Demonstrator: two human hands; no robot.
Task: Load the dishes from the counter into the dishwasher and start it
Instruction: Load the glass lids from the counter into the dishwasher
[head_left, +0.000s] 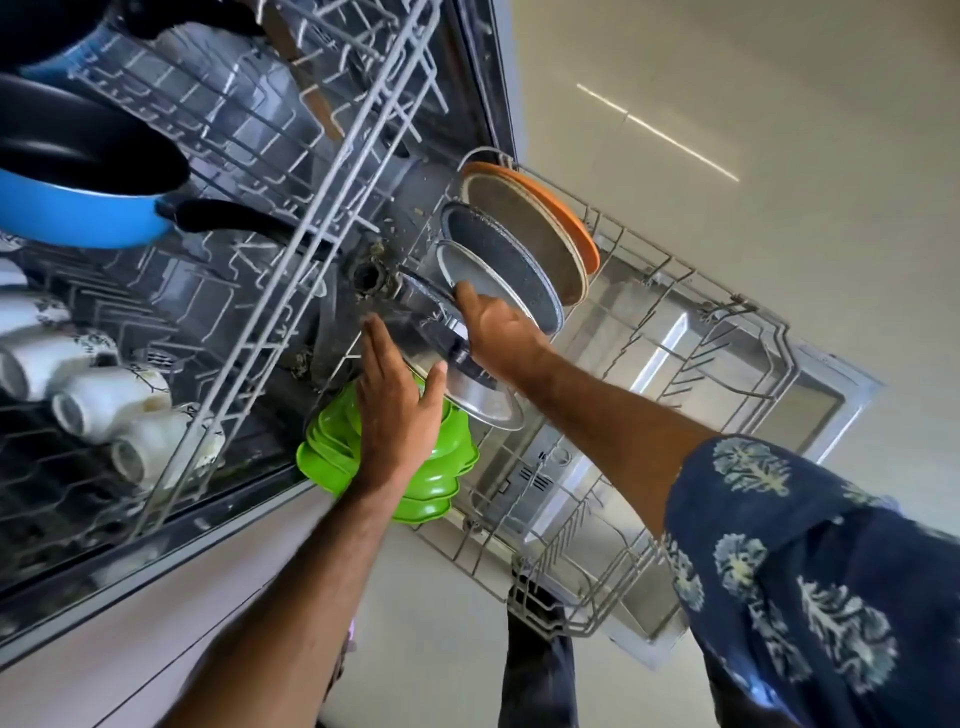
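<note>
Both bare forearms reach forward and up through the frame, converging towards its middle. The left grip (397, 400) lies with its back to the camera, fingers straight and close together, thumb spread out towards the right grip. The right grip (493, 332) sits just beyond and to the right of the left one, its fingers curled away out of sight. A dark blue patterned sleeve (789, 561) covers the right upper arm.

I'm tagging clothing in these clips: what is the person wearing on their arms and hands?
Both hands, the left hand and the right hand, are bare, without gloves, rings or a watch. The left forearm is uncovered. The right arm has a dark blue sleeve with a pale leaf-like print, ending around the elbow.
</note>
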